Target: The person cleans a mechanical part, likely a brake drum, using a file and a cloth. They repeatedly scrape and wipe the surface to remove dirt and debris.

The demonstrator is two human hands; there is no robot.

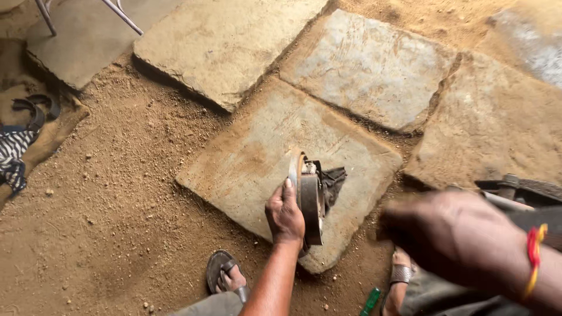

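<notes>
My left hand grips a rusty, round metal part that stands on edge on a flat stone slab. A dark cloth lies against the far side of the part. My right hand is close to the camera at the right, blurred, with a red and yellow thread around the wrist. It is apart from the metal part, and the blur hides whether it holds anything.
More stone slabs lie in sandy dirt beyond. My sandalled feet are at the bottom, with a green object between them. A dark metal piece lies at the right, a striped cloth at the left, metal legs at the top.
</notes>
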